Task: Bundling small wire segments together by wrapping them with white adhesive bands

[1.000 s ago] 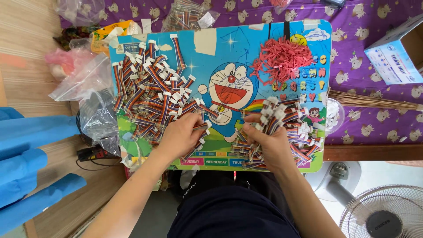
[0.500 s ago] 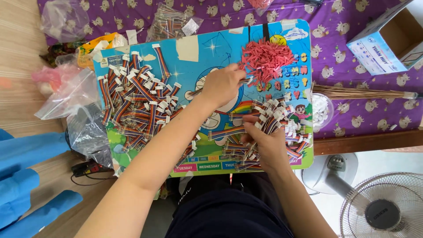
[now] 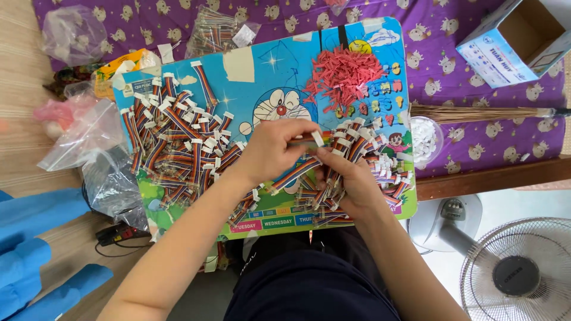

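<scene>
A short rainbow ribbon cable (image 3: 297,171) with white plastic connectors at its ends is held between the two hands over the middle of the blue cartoon lap board (image 3: 267,89). The left hand (image 3: 275,148) is closed around the far end of the cable, fingers pinched near a white connector (image 3: 317,138); the right hand (image 3: 348,178) is closed on the same cable and on a bundle of like cables (image 3: 363,142) gathered under its palm. The cable's long axis is seen running diagonally, from the near left, where its free end lies on the board, up toward the far right, where the connector sticks out between the fingertips.

The cable is judged light, soft and easily bent, with flat wires that could splay or kink; the connectors are judged stiff and small, so a hold just behind a connector is thought surest, and pulling on single wires is best avoided.

A large heap of finished cables (image 3: 178,142) is spread over the left part of the board, and a pile of small red pieces (image 3: 342,77) lies at the far right. Clear plastic bags (image 3: 83,137) are seen left of the board, an open cardboard box (image 3: 511,35) far right, a broom (image 3: 476,112) on the purple cloth, and a fan (image 3: 517,273) near right
</scene>
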